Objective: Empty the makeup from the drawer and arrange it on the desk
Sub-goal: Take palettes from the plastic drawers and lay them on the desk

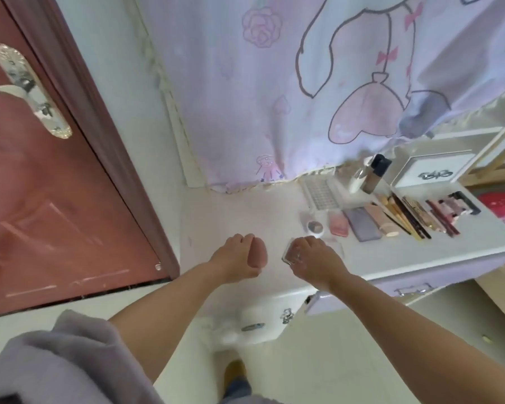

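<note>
On the desk: a white desk top (pixel 397 252) carries a row of makeup toward its right end.
Left hand: the left hand (pixel 236 259) curls round a pink, rounded makeup sponge (pixel 260 255) above the desk's left part.
Right hand: the right hand (pixel 312 259) pinches a small clear-cased compact (pixel 289 252), held just beside the sponge.
Makeup row: a small round pot (pixel 315 228), a pink blush pan (pixel 338 223), a grey-lilac flat palette (pixel 362 223), brushes and pencils (pixel 405 218) laid side by side.
Behind the row: a dark-capped foundation bottle (pixel 375 174) stands upright near a white framed box (pixel 433 169).
Drawer: a lilac drawer front (pixel 414 282) below the desk edge; I cannot tell how far it is pulled out.
Backdrop: a pale cartoon-print curtain (pixel 274 83); a reddish door (pixel 56 199) at left.
</note>
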Available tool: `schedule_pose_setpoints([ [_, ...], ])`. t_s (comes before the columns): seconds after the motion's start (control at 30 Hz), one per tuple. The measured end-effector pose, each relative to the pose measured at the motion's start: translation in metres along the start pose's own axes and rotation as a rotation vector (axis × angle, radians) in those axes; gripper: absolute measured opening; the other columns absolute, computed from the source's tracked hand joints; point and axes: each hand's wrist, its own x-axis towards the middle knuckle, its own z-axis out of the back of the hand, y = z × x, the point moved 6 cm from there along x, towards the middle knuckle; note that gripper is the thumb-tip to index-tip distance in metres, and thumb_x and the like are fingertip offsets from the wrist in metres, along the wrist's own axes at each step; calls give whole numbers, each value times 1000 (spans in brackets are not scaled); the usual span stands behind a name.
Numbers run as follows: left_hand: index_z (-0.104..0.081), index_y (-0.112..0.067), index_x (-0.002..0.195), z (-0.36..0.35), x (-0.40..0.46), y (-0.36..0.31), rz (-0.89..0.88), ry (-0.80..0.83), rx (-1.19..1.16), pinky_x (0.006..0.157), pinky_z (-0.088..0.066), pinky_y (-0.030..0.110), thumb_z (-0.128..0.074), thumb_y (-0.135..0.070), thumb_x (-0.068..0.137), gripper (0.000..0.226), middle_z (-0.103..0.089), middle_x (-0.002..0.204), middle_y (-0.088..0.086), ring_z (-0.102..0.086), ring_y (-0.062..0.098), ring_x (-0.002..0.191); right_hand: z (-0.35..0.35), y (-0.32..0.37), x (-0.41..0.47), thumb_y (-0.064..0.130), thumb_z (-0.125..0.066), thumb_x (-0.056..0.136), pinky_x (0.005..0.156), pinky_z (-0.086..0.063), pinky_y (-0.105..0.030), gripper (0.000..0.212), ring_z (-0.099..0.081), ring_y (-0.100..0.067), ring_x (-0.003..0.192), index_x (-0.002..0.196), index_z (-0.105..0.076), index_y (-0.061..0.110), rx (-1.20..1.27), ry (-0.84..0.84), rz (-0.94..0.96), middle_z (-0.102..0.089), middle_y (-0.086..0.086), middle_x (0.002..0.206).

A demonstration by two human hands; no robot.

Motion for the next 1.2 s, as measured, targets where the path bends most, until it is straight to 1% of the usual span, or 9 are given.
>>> schedule_pose_setpoints([
  [0.23, -27, -14, 138, 33, 126, -8, -30, 32, 23, 94, -41, 38, -62, -43, 78, 75, -41, 127, 11, -39, 28, 117, 31, -54, 115, 31, -61, 83, 88, -43, -34, 38, -48, -27, 112, 116, -51, 15, 50, 23, -42, -52, -5, 122],
  [0.47, -23, -13, 141, 20, 208, -3, 90, 8, 25, 93, -40, 40, -65, -38, 77, 80, -35, 132, 13, -32, 31, 122, 20, -80, 212, 31, -60, 83, 91, -42, -37, 37, -48, -28, 113, 115, -51, 17, -20, 148, 144, -51, -7, 124],
  [0.57, -22, -14, 142, 14, 231, -4, 118, 12, 89, 93, -39, 40, -67, -38, 76, 83, -33, 135, 13, -32, 31, 124, 10, -90, 236, 31, -61, 83, 96, -36, -34, 38, -46, -27, 116, 117, -51, 19, -58, 196, 250, -49, -6, 126],
  [0.7, -20, -16, 143, 3, 239, -1, 150, 15, 126, 96, -36, 39, -67, -39, 75, 85, -29, 136, 11, -29, 31, 126, -10, -104, 245, 35, -59, 84, 108, -23, -33, 54, -40, -28, 124, 131, -41, 16, -179, 290, 334, -41, -6, 136],
  [0.83, -11, -19, 146, 1, 236, 4, 175, 52, 87, 102, -31, 41, -68, -49, 74, 97, -24, 141, 9, -25, 30, 131, -12, -107, 247, 42, -55, 88, 118, -9, -38, 59, -32, -25, 133, 137, -36, 17, -151, 322, 347, -35, -4, 143],
  [0.9, -9, -21, 147, 7, 236, 6, 192, 60, 43, 106, -28, 43, -65, -55, 75, 98, -20, 146, 8, -21, 29, 134, -5, -108, 246, 43, -50, 91, 117, -12, -39, 51, -33, -24, 134, 134, -40, 17, -89, 283, 298, -36, -3, 143],
  [1.0, -13, -19, 148, 22, 233, 1, 159, -13, 25, 107, -26, 42, -54, -54, 84, 83, -21, 148, 9, -21, 28, 136, 12, -110, 238, 38, -45, 94, 115, -17, -39, 42, -35, -24, 131, 131, -44, 18, -41, 146, 205, -39, -2, 141],
  [1.1, -18, -18, 148, 38, 222, -9, 72, -115, 70, 106, -25, 40, -43, -43, 93, 65, -29, 147, 8, -26, 27, 134, 29, -108, 212, 36, -43, 97, 116, -12, -41, 47, -32, -24, 136, 139, -39, 17, 15, -2, 122, -35, -4, 148],
  [1.2, -24, -15, 146, 51, 209, -27, -65, -226, 116, 107, -25, 39, -38, -37, 96, 57, -35, 145, 9, -29, 26, 134, 42, -103, 172, 38, -41, 98, 117, -10, -44, 51, -28, -25, 139, 145, -35, 17, 5, -170, -1, -33, -6, 151],
])
